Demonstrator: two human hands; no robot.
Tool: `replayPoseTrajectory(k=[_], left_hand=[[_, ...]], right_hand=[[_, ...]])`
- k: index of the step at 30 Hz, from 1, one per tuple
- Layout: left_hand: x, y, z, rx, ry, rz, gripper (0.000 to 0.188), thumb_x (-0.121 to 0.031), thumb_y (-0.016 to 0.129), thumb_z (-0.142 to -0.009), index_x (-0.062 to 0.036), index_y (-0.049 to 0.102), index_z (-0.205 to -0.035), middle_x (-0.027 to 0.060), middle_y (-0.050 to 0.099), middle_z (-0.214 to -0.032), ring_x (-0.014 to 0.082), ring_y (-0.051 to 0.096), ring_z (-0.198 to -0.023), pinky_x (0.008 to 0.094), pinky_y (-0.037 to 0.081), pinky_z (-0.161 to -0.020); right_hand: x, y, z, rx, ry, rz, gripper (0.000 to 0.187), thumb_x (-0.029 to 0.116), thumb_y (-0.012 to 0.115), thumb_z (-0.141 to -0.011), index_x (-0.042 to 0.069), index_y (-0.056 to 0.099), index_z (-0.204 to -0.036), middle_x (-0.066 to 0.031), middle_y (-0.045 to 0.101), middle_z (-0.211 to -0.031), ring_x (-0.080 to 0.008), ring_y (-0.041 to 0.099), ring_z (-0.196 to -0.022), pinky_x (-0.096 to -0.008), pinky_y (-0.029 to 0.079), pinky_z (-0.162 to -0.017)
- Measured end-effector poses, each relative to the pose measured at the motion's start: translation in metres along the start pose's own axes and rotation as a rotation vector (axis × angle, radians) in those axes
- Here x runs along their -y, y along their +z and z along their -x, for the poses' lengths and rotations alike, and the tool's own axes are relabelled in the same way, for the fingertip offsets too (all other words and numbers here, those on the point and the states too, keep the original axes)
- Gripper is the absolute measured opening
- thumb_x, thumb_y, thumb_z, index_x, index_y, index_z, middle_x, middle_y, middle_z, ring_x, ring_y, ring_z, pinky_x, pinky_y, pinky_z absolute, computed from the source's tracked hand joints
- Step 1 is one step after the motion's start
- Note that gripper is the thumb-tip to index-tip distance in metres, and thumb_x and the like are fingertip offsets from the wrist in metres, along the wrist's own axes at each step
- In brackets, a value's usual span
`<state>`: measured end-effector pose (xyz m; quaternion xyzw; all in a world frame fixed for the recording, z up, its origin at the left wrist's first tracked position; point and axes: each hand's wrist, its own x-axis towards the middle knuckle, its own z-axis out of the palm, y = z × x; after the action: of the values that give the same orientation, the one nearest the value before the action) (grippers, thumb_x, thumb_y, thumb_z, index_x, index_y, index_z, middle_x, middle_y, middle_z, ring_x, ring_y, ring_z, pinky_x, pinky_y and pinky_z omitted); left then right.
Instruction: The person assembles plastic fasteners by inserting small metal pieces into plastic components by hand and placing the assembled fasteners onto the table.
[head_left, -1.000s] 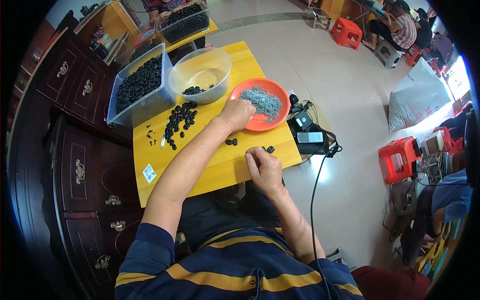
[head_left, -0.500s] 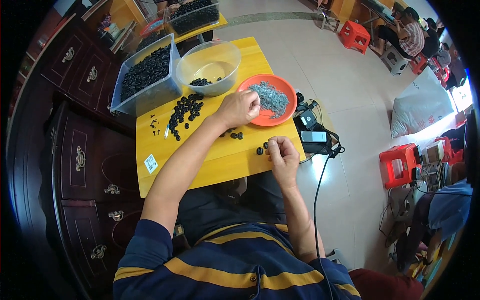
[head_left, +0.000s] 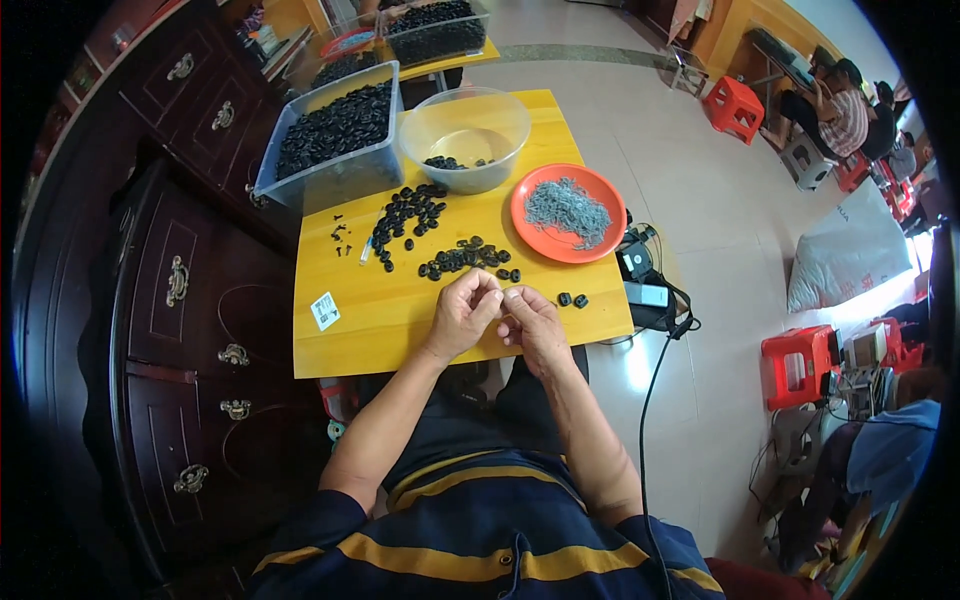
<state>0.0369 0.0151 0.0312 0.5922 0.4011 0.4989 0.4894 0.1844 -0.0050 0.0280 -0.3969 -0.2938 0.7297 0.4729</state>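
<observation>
My left hand (head_left: 463,312) and my right hand (head_left: 531,320) meet fingertip to fingertip over the near edge of a small yellow table (head_left: 380,320). The fingers pinch together; what they hold is too small to make out. Loose black round parts (head_left: 462,257) lie in a row just beyond my hands, with another heap (head_left: 405,213) further back. Two black parts (head_left: 572,299) sit right of my right hand. An orange plate (head_left: 535,240) carries a pile of small grey pieces (head_left: 568,209).
A clear bin (head_left: 330,135) full of black parts and a round clear bowl (head_left: 464,125) stand at the table's far side. Dark wooden drawers (head_left: 190,300) run along the left. A black cable and device (head_left: 645,290) lie right of the table. Red stools and seated people are far right.
My left hand drew back from the orange plate toward me and joined my right hand at the table's near edge. The view also shifted closer.
</observation>
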Motion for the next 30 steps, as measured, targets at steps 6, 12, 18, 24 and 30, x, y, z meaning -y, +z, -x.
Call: replayPoseTrajectory(k=[6,12,18,24,30], left_hand=[[0.004,-0.017,0.013,-0.113,0.02,0.054,0.005,-0.006,0.057,-0.093,-0.0036,0.055,-0.089,-0.002,0.058,-0.074,0.0039,0.056,-0.066,0.0208,0.048,-0.062],[0.004,-0.036,0.015,-0.089,0.012,0.069,0.005,-0.004,0.056,-0.093,-0.0041,0.055,-0.089,-0.0014,0.058,-0.076,0.0039,0.057,-0.066,0.0206,0.049,-0.062],[-0.001,-0.054,0.013,0.066,-0.032,0.158,0.006,0.0,0.054,-0.093,-0.0042,0.055,-0.089,-0.0011,0.058,-0.077,0.0049,0.06,-0.07,0.0219,0.049,-0.064],[0.001,-0.057,0.014,0.087,-0.039,0.216,0.005,0.0,0.058,-0.092,-0.0035,0.06,-0.094,-0.0012,0.062,-0.08,0.0058,0.06,-0.072,0.0226,0.049,-0.064],[0.011,-0.049,0.012,0.007,-0.03,0.138,0.002,-0.007,0.061,-0.092,-0.0053,0.062,-0.091,-0.0018,0.064,-0.078,0.0038,0.055,-0.067,0.0192,0.045,-0.062]], right_hand=[[-0.014,0.017,-0.011,0.107,0.109,-0.201,0.019,0.028,0.056,-0.1,0.01,0.061,-0.101,0.0013,0.062,-0.083,-0.0072,0.055,-0.065,-0.0205,0.045,-0.056],[-0.012,0.029,-0.014,0.15,0.068,-0.073,0.018,0.027,0.055,-0.101,0.011,0.059,-0.093,0.0025,0.06,-0.078,-0.0069,0.054,-0.064,-0.0207,0.044,-0.057],[-0.009,0.032,-0.019,0.164,-0.056,0.216,0.017,0.026,0.054,-0.1,0.012,0.058,-0.09,0.0025,0.058,-0.074,-0.0068,0.054,-0.062,-0.0206,0.043,-0.058],[-0.001,0.029,-0.022,0.192,-0.059,0.346,0.019,0.027,0.054,-0.101,0.012,0.058,-0.09,0.0021,0.058,-0.074,-0.0067,0.054,-0.062,-0.0213,0.043,-0.058],[-0.013,0.026,-0.023,0.142,-0.179,0.391,0.025,0.029,0.052,-0.103,0.01,0.057,-0.089,0.0021,0.059,-0.077,-0.0063,0.052,-0.064,-0.0217,0.043,-0.058]])
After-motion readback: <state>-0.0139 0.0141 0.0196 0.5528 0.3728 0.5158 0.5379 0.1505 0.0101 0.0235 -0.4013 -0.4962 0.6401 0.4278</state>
